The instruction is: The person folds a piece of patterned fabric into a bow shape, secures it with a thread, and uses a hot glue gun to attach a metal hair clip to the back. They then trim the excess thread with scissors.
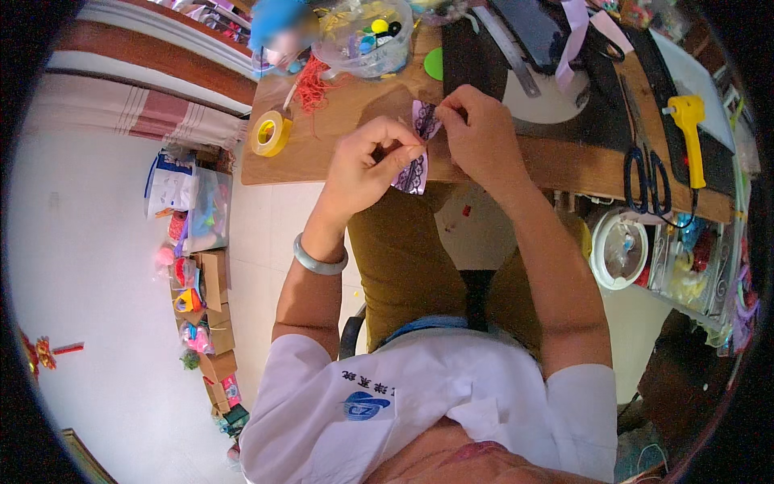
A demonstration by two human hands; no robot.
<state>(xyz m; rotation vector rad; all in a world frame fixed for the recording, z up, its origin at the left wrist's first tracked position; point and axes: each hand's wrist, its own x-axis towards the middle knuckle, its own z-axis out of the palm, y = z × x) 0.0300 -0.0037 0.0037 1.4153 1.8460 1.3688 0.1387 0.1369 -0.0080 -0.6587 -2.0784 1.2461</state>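
Observation:
A pink-lilac ribbon bow (413, 175) with black lace along it is held above the table's front edge. My left hand (372, 160), with a pale bangle on the wrist, pinches the bow near its gathered middle between thumb and fingertips. At the bow's upper end, the thumb and forefinger of my right hand (481, 130) are closed together on its right edge. Whether a fine thread also runs between the fingers is too small to tell. The left fingers cover part of the bow's middle.
On the wooden table (344, 145) lie a yellow tape roll (271, 134), red threads (314, 88), a clear tub (363, 45) of small parts and a metal ruler (508, 51). Scissors (646, 163) and a yellow glue gun (689, 136) lie at the right. A lilac ribbon (571, 48) hangs over a phone-like dark device (535, 30).

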